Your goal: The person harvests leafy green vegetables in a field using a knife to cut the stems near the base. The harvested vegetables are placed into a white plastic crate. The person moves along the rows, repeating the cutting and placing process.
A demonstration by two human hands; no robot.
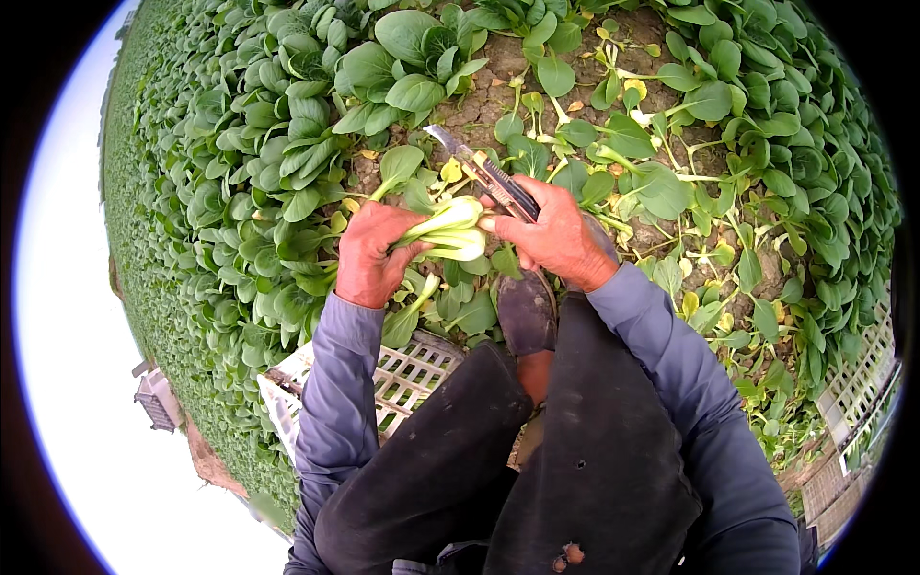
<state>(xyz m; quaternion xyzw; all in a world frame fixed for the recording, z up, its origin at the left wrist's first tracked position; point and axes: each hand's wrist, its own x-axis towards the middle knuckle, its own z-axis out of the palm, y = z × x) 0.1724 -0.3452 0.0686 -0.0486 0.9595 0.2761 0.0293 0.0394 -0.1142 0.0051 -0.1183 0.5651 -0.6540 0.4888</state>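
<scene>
My left hand (377, 251) grips a head of bok choy (456, 230), its pale stalk base pointing right towards my other hand. In my right hand (557, 226) is a snap-off utility knife (503, 183), its blade angled up and to the left, away from the stalks. The thumb and fingertips of my right hand are close beside the stalk base; whether they touch it I cannot tell. Cut outer leaves lie on the soil below and to the right of both hands.
Rows of growing bok choy (402, 65) stand at the left and top, more at the right (790, 144). A white slatted plastic crate (410, 374) lies by my left forearm. Another pale crate (859, 381) is at the far right. My shoe (527, 309) stands just below the hands.
</scene>
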